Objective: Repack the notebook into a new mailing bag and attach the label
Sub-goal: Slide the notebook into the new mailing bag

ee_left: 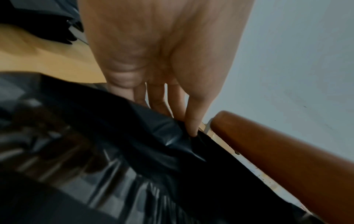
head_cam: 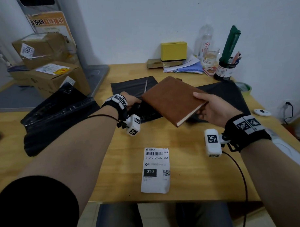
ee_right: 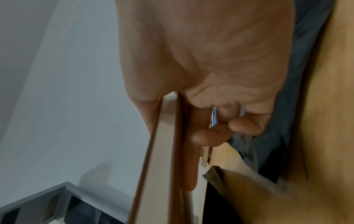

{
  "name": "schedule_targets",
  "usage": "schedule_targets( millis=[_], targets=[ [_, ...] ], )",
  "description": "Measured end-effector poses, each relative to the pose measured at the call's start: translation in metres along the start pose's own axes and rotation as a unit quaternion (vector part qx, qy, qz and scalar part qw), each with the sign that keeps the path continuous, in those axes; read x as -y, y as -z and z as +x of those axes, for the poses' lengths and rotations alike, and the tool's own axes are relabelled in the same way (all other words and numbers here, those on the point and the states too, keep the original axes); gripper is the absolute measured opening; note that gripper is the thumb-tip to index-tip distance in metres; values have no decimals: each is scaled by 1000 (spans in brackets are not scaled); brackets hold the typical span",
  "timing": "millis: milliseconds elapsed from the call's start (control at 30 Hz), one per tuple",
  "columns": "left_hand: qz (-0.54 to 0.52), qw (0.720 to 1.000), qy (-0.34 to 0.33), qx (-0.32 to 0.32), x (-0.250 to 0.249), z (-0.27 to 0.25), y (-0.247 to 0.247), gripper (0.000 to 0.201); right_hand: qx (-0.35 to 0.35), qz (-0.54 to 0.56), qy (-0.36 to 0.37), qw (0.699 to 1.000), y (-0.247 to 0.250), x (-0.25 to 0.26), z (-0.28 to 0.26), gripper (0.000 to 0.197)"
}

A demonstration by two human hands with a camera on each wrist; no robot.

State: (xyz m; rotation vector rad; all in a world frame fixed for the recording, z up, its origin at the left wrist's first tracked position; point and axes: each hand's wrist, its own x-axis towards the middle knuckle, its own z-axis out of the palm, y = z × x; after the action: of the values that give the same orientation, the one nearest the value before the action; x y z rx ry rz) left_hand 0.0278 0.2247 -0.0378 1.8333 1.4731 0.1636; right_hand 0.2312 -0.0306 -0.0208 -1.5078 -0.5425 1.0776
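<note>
My right hand [head_cam: 208,106] grips a brown notebook [head_cam: 172,99] by its near right corner and holds it tilted above the table, thumb on the cover, fingers beneath [ee_right: 208,136]; the notebook's page edge [ee_right: 166,151] shows in the right wrist view. My left hand [head_cam: 131,100] pinches the edge of a black mailing bag [head_cam: 145,111] beside the notebook's left corner; in the left wrist view the thumb presses the black plastic [ee_left: 162,136] next to the notebook [ee_left: 277,151]. A white shipping label [head_cam: 155,170] lies flat near the front edge.
Another flat black bag [head_cam: 133,86] lies behind, a crumpled black bag [head_cam: 57,113] at left, a dark sheet [head_cam: 228,93] at right. Yellow box [head_cam: 174,50], papers, bottle, glass and pen cup [head_cam: 225,69] line the back. Cardboard boxes [head_cam: 47,66] stand at far left.
</note>
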Motion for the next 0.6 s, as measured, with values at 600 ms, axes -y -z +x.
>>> schedule_targets(
  millis=[600],
  targets=[
    [-53, 991, -105, -58, -15, -31, 14, 26, 91, 41, -109, 989, -8, -19, -14, 24]
  ],
)
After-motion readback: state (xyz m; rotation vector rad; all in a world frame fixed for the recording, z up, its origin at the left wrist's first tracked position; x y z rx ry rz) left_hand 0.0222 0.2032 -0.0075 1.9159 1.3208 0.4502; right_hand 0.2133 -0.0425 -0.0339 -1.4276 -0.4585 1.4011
